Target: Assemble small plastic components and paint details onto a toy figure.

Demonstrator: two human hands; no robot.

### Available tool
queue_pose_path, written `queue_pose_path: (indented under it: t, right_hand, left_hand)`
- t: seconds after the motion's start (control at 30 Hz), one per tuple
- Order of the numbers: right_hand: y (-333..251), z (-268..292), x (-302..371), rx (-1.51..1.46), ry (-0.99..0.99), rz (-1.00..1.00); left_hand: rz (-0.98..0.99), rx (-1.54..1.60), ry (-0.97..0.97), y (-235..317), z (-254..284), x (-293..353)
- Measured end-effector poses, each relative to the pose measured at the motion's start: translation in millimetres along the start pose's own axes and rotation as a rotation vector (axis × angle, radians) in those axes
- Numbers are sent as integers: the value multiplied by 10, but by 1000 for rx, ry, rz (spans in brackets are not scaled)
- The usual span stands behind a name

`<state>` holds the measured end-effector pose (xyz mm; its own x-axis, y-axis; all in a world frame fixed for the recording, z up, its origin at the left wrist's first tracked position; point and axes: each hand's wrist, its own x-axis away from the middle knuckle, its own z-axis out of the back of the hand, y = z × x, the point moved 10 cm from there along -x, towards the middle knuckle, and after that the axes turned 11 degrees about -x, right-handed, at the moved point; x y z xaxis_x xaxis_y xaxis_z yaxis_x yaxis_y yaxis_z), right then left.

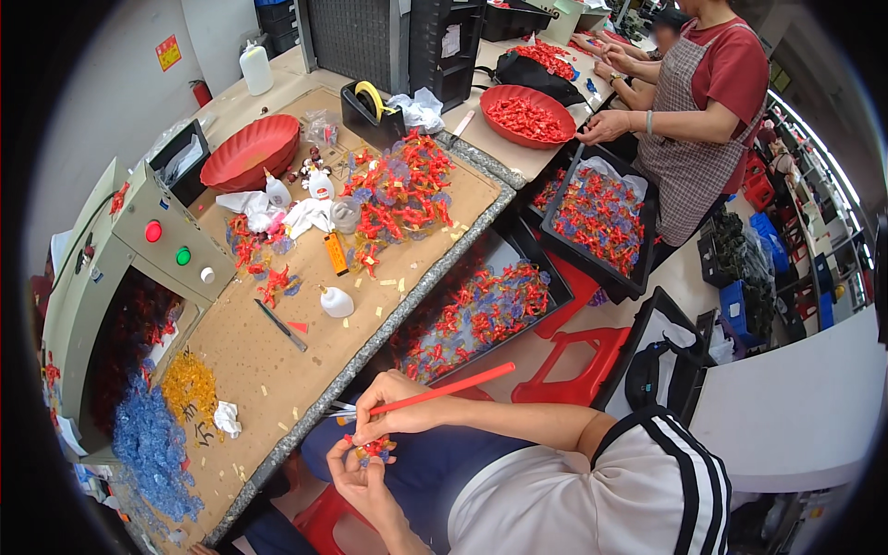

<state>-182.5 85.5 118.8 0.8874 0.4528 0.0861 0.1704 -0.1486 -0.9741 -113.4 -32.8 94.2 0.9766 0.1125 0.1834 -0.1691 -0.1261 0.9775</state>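
Close over my lap, my left hand (363, 483) is closed round a small red, blue and yellow plastic piece (375, 450). Just above it, my right hand (404, 405) grips a thin red stick (462, 384), shaped like a pencil or brush handle, slanting up to the right. My right fingertips also meet the piece's upper side; the stick's working end is hidden. On the worktable (305, 370) lie a white squeeze bottle (337, 302), a dark slim tool (280, 326) and a heap of red, blue and yellow pieces (398, 194).
A machine with coloured buttons (153, 231) stands left, near loose blue pieces (153, 453) and yellow ones (190, 388). Behind are red bowls (250, 155) and a tape dispenser (375, 116). Black bins (601, 217) and a red stool (573, 365) flank an aproned co-worker (694, 120).
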Motion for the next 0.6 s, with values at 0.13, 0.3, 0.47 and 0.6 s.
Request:
queue_pose_path:
  t: [0.13,0.3,0.47,0.6]
  right_hand:
    - [29,16,-3,-50,-3,-2]
    - [118,-138,-95,-308,-78,-84]
    - [168,137,-35,-390,29,-120]
    - [234,78,-11,-462,60,-176]
  left_hand:
    - [-16,15,12,8,-1,-9]
    - [-84,75,29,131,62,2]
    - [-11,41,67,131,-141,-32]
    - [-12,154,18,84,-120,-28]
